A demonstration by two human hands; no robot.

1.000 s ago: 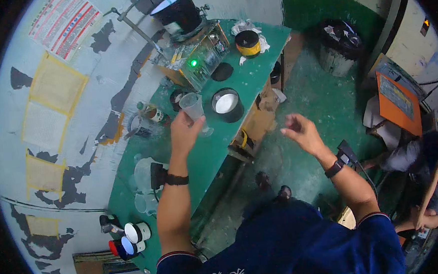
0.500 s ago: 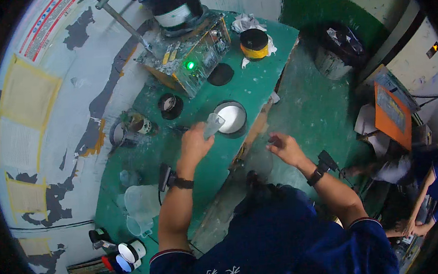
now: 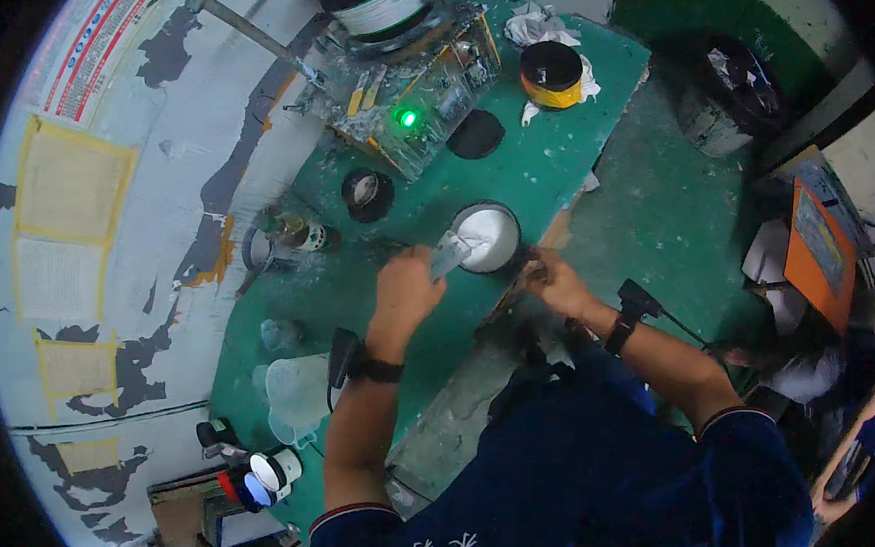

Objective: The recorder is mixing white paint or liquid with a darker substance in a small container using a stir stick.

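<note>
My left hand (image 3: 407, 287) is closed around a clear plastic cup (image 3: 446, 259), which is tilted with its mouth over a dark round pot (image 3: 506, 263). White material (image 3: 486, 236), powder or paint, I cannot tell which, fills much of the pot. It stands near the front edge of the green table. Close by the pot's near right side is my right hand (image 3: 561, 286), its fingers curled at the table edge. Whether they touch the pot or pinch something small is hidden. Left of the pot, a small dark bowl (image 3: 367, 195) sits on the table.
A paint-stained machine (image 3: 417, 94) with a lit green button carries a black bucket (image 3: 381, 6). A yellow-banded black tub (image 3: 552, 76), a dark disc (image 3: 476, 134) and a clear jug (image 3: 298, 392) share the table (image 3: 541, 167). A waste bin (image 3: 723, 106) stands beyond its right edge.
My left hand has tipped the cup further over the pot. My right hand has come in from the right to beside the pot. The view has shifted slightly.
</note>
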